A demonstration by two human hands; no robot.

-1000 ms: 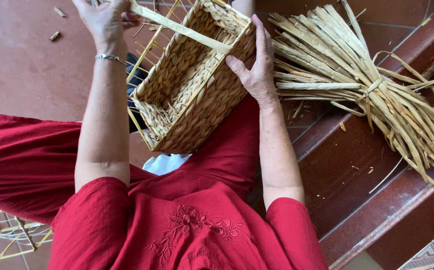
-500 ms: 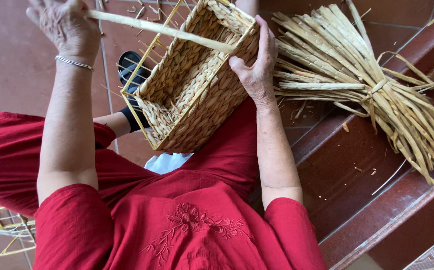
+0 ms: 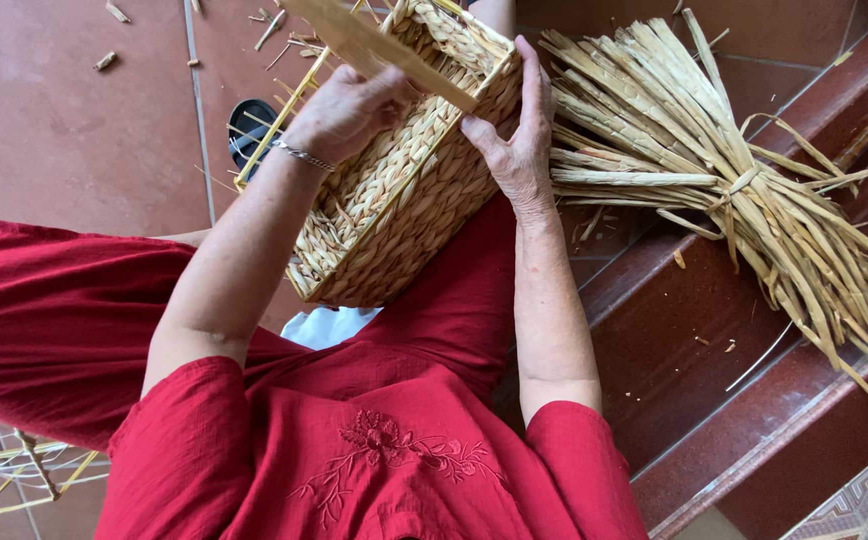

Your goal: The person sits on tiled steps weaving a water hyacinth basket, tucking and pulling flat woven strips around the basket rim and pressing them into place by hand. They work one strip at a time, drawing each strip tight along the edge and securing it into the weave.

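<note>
Since half a second ago our left hand [image 3: 349, 110] has swung in from the far left and now closes on the flat straw strip [image 3: 374, 45] over the woven basket [image 3: 404, 190]. That basket rests tilted on our red-clad lap, its far end cut off by the frame's top. Our right hand [image 3: 514, 140] lies open against its right wall. Beyond, a tied straw bundle [image 3: 714, 170] lies on the step [image 3: 694, 370], tips running out of view.
</note>
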